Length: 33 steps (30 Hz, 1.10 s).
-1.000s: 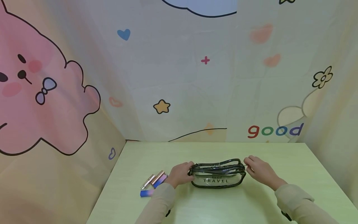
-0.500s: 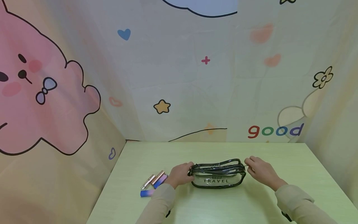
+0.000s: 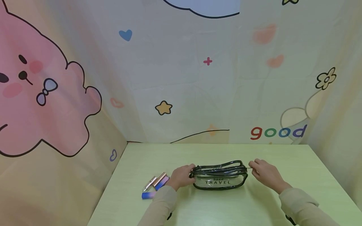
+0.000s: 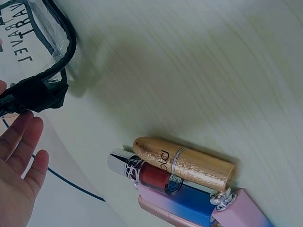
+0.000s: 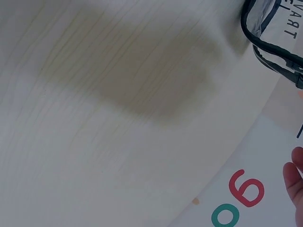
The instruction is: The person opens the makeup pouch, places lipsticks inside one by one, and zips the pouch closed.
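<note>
One pouch lay on the table, its left end gripped by the left hand, a thin pull at its right pinched by the right hand. At least four tubes lay toward the table's left edge.

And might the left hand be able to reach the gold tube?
Probably not yet: the left hand holds the pouch, though the gold tube lies close by with nothing on top.

Clear pouch, black trim, TRAVEL lettering, on tabletop
</note>
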Available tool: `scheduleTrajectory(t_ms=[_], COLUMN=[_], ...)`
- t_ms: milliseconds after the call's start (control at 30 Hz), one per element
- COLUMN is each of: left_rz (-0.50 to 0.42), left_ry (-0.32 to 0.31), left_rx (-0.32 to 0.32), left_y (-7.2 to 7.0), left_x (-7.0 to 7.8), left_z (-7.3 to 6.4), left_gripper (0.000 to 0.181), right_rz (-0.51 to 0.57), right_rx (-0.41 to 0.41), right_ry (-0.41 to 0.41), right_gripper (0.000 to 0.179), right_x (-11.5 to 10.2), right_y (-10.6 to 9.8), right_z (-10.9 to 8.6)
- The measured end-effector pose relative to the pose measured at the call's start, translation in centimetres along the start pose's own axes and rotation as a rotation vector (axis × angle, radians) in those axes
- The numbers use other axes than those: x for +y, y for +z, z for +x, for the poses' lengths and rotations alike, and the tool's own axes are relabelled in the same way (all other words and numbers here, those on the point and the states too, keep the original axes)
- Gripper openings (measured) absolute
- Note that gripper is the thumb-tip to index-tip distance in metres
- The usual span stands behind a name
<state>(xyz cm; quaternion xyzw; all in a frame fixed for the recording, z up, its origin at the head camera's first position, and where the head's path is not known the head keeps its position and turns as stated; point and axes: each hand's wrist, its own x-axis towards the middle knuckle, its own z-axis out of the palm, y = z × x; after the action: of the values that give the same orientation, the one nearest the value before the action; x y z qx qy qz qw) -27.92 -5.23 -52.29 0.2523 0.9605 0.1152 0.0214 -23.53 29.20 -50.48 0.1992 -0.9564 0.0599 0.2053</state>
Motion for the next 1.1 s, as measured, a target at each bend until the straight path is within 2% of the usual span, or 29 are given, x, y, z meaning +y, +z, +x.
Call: scheduleTrajectory(t_ms=[167, 333, 433, 767, 967, 1100], left_rz=[-0.002, 0.001, 0.000, -0.002, -0.004, -0.005], left_ry=[0.000, -0.005, -0.006, -0.009, -0.006, -0.006], left_rx=[0.000, -0.003, -0.005, -0.015, -0.016, -0.015], left_y=[0.1, 0.1, 0.1, 0.2, 0.2, 0.2], left_x=[-0.1, 0.0, 0.0, -0.1, -0.1, -0.1], left_z=[0.0, 0.0, 0.1, 0.2, 0.1, 0.1], left_gripper=[0.040, 0.039, 0.039, 0.038, 0.040, 0.040], right_rz=[0.007, 0.007, 0.011, 0.091, 0.165, 0.197], right_rx=[0.010, 0.072, 0.076, -0.044, -0.139, -0.164], right_ry=[0.006, -0.023, -0.017, 0.097, 0.135, 0.158], right_gripper=[0.013, 0.015, 0.015, 0.012, 0.007, 0.008], right_x=[0.0, 0.2, 0.3, 0.2, 0.1, 0.1], right_y=[0.2, 0.9, 1.4, 2.7, 3.1, 3.4], right_z=[-0.2, -0.6, -0.8, -1.1, -1.0, -1.0])
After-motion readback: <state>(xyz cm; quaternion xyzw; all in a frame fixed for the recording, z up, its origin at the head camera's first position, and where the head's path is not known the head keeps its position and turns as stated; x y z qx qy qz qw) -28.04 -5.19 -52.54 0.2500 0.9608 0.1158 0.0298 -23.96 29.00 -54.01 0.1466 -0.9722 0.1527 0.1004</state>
